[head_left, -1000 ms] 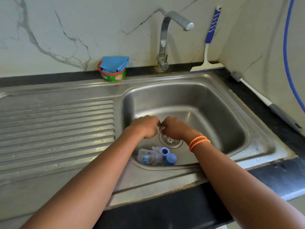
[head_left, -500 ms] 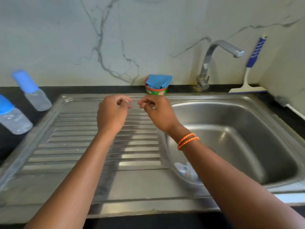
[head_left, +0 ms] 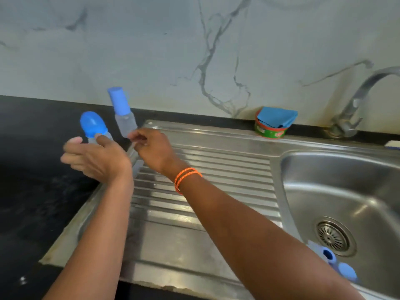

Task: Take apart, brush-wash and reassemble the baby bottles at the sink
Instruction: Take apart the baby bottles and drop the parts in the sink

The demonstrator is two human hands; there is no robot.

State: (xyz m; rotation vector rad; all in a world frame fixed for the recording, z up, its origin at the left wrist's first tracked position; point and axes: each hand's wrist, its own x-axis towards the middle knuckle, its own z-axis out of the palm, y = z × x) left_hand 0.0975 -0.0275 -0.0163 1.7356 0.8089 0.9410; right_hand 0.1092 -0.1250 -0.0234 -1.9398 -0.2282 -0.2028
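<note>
While both hands reach for the two clear plastic baby bottles with blue caps on the black counter, I read this as fetching: left hand [head_left: 95, 158] spread open beside the round-capped bottle [head_left: 94, 126], right hand [head_left: 151, 149] loosely curled, empty, at the tall-capped bottle [head_left: 123, 114]. Next, I must close around each body.

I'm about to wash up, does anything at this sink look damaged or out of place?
Yes. The front edge of the steel drainboard looks chipped and ragged where it meets the black counter. Loose blue bottle parts lie in the steel sink basin, beside the drain strainer.
</note>
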